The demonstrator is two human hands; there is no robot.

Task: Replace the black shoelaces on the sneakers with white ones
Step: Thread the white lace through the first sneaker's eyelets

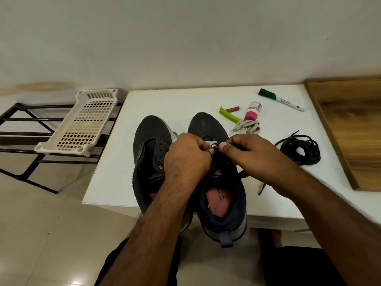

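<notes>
Head view, frame centre: both hands, left hand (186, 159) and right hand (250, 155), pinch a white lace (212, 143) over the right sneaker (223, 195); black laces (301, 149) lie right.

Marker (286, 101) barrel reads "Faber-Castell"; sneaker tongues (216, 176) show partial "CAMP…"; bottle (254, 110) label & insole print unreadable.
</notes>
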